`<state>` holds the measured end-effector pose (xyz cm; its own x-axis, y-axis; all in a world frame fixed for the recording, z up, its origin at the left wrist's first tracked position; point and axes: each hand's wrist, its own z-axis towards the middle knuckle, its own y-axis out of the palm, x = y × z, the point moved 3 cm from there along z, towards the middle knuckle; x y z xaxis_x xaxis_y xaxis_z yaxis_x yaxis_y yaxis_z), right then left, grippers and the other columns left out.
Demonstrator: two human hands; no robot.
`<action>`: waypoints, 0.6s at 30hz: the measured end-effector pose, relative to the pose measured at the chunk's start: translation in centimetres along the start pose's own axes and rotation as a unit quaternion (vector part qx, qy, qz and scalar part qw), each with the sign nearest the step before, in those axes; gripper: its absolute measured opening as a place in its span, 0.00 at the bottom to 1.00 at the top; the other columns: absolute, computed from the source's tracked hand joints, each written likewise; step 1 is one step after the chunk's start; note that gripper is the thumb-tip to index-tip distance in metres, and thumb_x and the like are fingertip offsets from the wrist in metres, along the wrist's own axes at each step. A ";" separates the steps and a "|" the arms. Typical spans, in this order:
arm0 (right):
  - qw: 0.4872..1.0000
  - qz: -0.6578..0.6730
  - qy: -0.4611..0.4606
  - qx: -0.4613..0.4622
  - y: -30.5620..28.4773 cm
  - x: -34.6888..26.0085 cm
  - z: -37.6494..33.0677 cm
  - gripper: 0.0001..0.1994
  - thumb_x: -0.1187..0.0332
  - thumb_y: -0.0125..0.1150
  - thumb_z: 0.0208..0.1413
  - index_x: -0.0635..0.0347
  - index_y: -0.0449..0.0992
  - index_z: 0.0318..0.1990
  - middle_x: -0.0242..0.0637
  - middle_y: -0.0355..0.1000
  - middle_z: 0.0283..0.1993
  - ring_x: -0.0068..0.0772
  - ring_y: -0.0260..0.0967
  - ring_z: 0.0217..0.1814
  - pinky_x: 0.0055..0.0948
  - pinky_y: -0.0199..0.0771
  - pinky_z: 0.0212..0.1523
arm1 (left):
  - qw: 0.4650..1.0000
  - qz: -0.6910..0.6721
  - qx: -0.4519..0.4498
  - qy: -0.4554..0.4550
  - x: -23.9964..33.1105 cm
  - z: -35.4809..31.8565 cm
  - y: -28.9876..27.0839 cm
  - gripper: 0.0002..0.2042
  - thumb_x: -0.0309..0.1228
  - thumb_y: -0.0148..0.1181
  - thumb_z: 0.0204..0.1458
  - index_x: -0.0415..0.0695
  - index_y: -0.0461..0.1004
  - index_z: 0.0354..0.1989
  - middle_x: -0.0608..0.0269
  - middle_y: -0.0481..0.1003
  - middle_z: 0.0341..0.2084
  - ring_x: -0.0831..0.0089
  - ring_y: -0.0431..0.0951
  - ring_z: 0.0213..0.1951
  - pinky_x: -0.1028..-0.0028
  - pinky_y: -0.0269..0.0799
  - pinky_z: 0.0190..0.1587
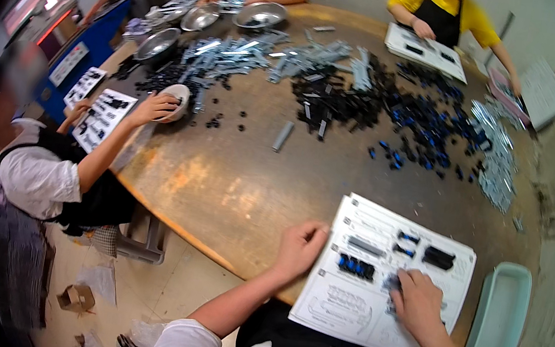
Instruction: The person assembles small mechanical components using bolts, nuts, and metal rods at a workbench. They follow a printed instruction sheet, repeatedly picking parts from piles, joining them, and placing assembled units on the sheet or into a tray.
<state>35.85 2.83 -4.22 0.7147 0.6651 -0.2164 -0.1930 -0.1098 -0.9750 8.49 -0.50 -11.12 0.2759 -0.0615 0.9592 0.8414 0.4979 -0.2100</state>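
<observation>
Some black-and-blue bits lie left of my half-bent right hand, my left hand curls by the white paper, and I can't tell if either holds anything.

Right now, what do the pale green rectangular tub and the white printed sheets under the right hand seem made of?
The pale green rectangular tub looks like smooth plastic, from its rounded, even-coloured rim. The white printed sheets seem matte paper, perhaps card, with thin layered edges.
</observation>
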 end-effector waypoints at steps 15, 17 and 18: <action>0.965 0.185 0.099 0.160 -2.7 -1.4 -1.2 0.05 0.78 0.64 0.47 0.63 0.80 0.33 0.45 0.76 0.30 0.43 0.76 0.31 0.34 0.74 0.33 | 0.844 0.503 0.183 -0.026 -6.2 26.8 -21.7 0.26 0.48 0.48 0.62 0.38 0.70 0.58 0.43 0.66 0.60 0.48 0.65 0.62 0.55 0.63 0.62; 0.970 0.181 0.115 0.118 -3.2 -1.7 -1.4 0.04 0.74 0.63 0.54 0.60 0.80 0.37 0.46 0.77 0.36 0.46 0.76 0.35 0.37 0.75 0.36 | 0.810 0.540 0.142 -0.178 -7.0 29.8 -24.2 0.29 0.52 0.46 0.62 0.36 0.71 0.56 0.43 0.68 0.58 0.49 0.66 0.61 0.56 0.64 0.61; 0.967 0.191 0.120 0.116 -3.3 -1.9 -1.3 0.04 0.75 0.62 0.53 0.61 0.79 0.36 0.45 0.77 0.35 0.46 0.76 0.34 0.37 0.75 0.35 | 0.800 0.546 0.161 -0.187 -7.3 30.3 -24.7 0.30 0.54 0.45 0.62 0.36 0.72 0.55 0.43 0.69 0.57 0.49 0.66 0.61 0.57 0.65 0.60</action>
<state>35.99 1.01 -0.64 0.6916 0.4152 -0.5911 -0.5995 -0.1267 -0.7903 -28.42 13.90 -7.23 0.5556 0.7966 0.2383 0.0121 0.2788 -0.9603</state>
